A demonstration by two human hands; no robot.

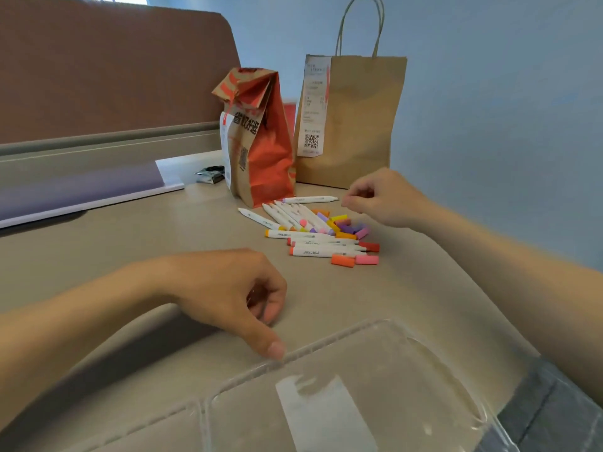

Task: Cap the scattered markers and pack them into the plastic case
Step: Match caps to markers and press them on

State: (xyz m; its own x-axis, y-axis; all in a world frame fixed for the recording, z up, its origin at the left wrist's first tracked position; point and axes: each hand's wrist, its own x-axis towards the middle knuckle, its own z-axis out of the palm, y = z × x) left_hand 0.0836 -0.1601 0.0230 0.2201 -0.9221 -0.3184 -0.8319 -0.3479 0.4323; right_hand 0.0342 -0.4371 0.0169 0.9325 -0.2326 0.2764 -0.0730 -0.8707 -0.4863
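Several white markers lie uncapped in a heap at the middle of the beige table, with loose caps in orange, yellow, purple and pink beside them. One marker lies apart at the back. My right hand hovers over the heap's right side, fingers curled, holding nothing that I can see. The clear plastic case lies open at the near edge. My left hand rests on the table, fingers curled, its thumb touching the case's rim.
An orange paper bag and a brown handled paper bag stand behind the markers. A small dark wrapper lies left of them. A brown partition rises at the back left, a blue wall to the right.
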